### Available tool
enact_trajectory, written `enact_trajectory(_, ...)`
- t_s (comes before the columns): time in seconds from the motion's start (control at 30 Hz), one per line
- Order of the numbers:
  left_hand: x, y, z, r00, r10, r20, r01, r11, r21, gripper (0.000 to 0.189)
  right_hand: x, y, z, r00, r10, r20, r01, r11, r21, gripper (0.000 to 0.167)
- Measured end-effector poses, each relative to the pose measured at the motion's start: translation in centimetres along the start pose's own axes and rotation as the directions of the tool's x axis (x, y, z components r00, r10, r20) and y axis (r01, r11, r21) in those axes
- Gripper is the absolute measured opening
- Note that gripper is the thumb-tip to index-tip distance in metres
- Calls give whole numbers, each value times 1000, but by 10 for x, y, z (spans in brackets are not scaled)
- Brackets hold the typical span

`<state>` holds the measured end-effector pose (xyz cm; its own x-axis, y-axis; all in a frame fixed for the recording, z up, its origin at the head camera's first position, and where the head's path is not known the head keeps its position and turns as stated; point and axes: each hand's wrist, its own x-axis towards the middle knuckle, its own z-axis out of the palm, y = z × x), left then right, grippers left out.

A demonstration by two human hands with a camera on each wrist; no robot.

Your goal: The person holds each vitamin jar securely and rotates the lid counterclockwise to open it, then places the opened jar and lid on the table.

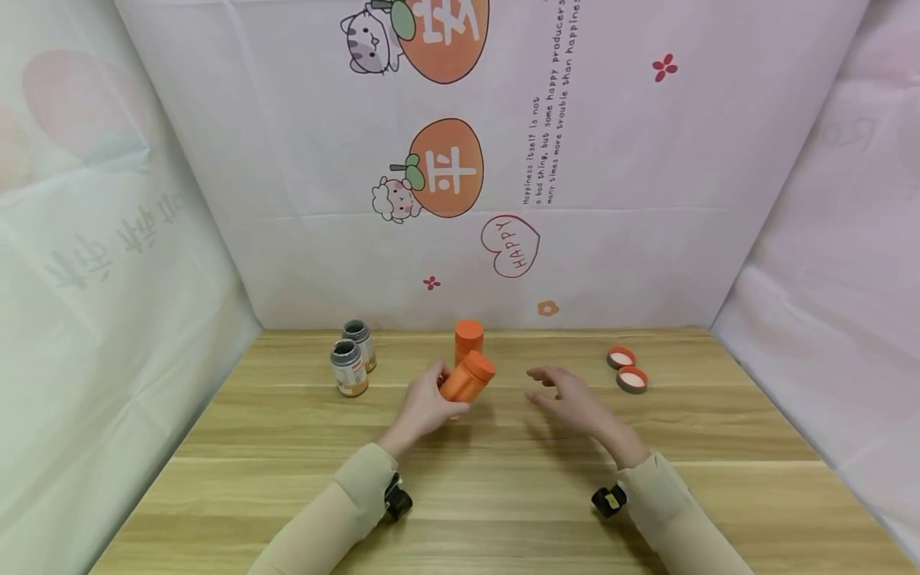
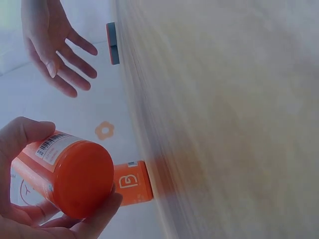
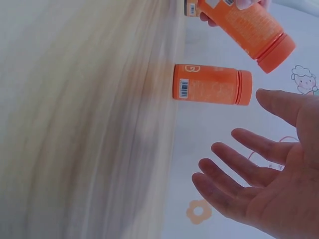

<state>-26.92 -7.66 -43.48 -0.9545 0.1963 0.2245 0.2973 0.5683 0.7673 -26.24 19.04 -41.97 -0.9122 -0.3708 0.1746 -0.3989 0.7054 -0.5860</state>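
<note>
My left hand (image 1: 422,409) grips an orange bottle (image 1: 463,383) round its middle, thumb on one side and fingers on the other. The bottle is raised and tilted, its orange cap leaning to the upper right in the head view. Just behind it a second orange bottle (image 1: 469,331) stands upright on the table, capped, its lower part hidden in the head view. To the right, my right hand (image 1: 573,402) hovers with fingers spread and slightly bent, holding nothing. In the right wrist view its thumb comes near the cap of the standing bottle (image 3: 212,84).
Two lidless jars with grey rims, a front one (image 1: 350,371) and a back one (image 1: 365,351), stand at the back left of the wooden table (image 1: 503,511). Two orange-and-grey lids (image 1: 632,380) lie inside up at the back right. A printed cloth (image 1: 618,239) rises behind the table.
</note>
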Motion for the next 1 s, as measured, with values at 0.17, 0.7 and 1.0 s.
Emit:
enact_trajectory(0.17, -2, 3, 1, 1000, 2, 5, -2, 1000, -3, 44, 1, -5, 1, 1000, -11, -8, 11, 1000, 23, 47)
enact_trajectory(0.7, -10, 9, 5, 999, 7, 35, -6, 1000, -25, 45, 7, -24, 5, 999, -26, -41, 29, 996, 84, 47)
enact_trajectory(1.0, -13, 17, 8, 999, 10, 52, -9, 1000, -18, 46, 7, -30, 8, 998, -37, -55, 42, 995, 92, 49)
